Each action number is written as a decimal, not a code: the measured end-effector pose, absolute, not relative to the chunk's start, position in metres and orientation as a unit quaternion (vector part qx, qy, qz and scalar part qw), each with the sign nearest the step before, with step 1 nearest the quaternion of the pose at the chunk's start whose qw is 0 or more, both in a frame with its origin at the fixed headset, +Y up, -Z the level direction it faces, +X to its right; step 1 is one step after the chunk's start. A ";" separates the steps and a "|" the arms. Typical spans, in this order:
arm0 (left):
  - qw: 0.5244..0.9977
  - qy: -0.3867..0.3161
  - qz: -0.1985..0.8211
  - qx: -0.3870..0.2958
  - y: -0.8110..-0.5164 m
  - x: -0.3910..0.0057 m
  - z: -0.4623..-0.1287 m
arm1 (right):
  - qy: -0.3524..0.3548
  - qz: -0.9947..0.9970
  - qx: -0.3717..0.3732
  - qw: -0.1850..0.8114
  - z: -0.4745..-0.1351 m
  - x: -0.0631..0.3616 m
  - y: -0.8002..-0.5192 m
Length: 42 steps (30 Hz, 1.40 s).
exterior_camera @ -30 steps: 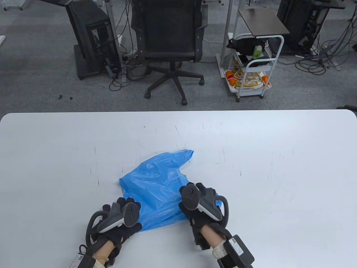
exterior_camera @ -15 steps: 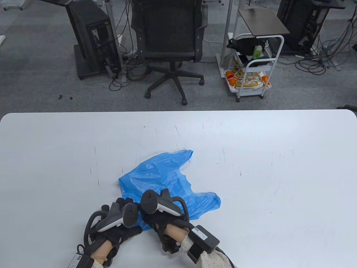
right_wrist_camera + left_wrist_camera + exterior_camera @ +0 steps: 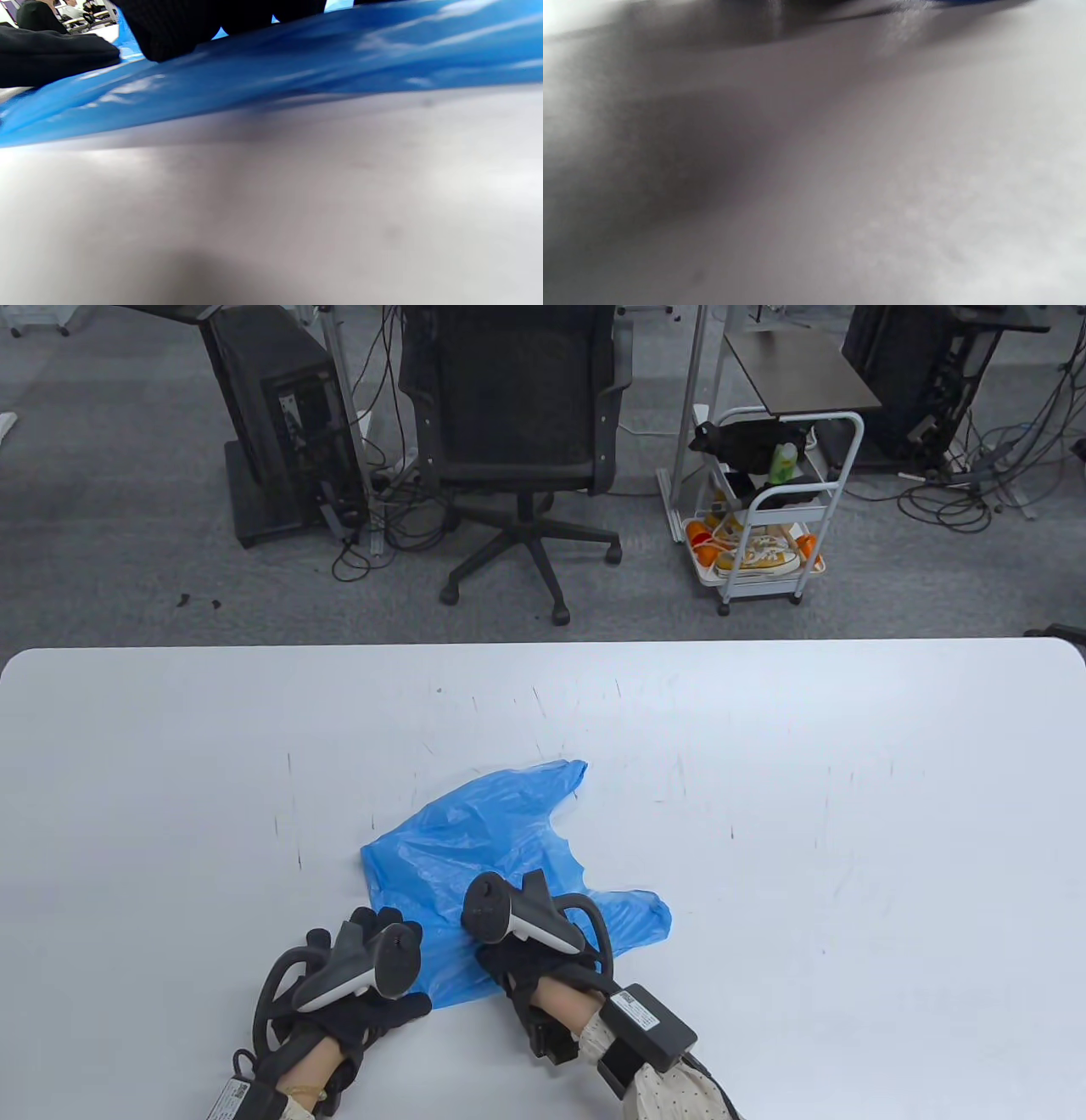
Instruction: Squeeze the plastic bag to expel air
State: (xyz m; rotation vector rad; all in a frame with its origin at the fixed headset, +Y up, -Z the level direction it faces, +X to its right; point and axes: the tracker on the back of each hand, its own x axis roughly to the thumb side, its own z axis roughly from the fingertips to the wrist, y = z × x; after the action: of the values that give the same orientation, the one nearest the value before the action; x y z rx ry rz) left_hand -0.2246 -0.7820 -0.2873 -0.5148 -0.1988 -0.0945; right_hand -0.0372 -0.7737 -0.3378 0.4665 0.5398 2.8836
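A blue plastic bag [image 3: 484, 848] lies flattened on the white table [image 3: 806, 814], its handles pointing far and right. My left hand [image 3: 386, 954] rests palm down on the bag's near left corner, thumb spread on the table. My right hand [image 3: 526, 920] presses palm down on the bag's near middle, close beside the left hand. In the right wrist view my gloved fingers [image 3: 178, 29] press onto the bag [image 3: 297, 63], which is wrinkled and low. The left wrist view shows blurred table [image 3: 882, 190] and only a blue sliver of the bag [image 3: 967, 2].
The table stretches bare-white to the left, right and far side of the bag. Beyond its far edge stand an office chair [image 3: 517, 415], a white cart [image 3: 764, 526] and computer towers on the floor.
My right hand left the bag's right lobe, slid left up against the left hand, then came back a little right. The right lobe now lies uncovered. The left hand stayed put.
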 end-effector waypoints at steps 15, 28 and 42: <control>0.961 -0.096 -0.049 -0.256 -0.782 -0.226 -0.287 | 0.177 0.977 0.093 0.077 -0.353 0.010 -0.774; 0.960 -0.094 -0.050 -0.259 -0.782 -0.227 -0.287 | 0.173 0.980 0.060 0.080 -0.360 0.033 -0.774; 0.959 -0.097 -0.039 -0.264 -0.781 -0.228 -0.286 | 0.166 0.982 0.045 0.083 -0.361 0.043 -0.774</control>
State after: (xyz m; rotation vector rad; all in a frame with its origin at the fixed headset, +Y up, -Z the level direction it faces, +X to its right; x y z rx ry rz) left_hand -0.2280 -0.7813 -0.2858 -0.5354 -0.1968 -0.0786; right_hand 0.0425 -0.7739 -0.3605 0.1336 0.4947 2.9305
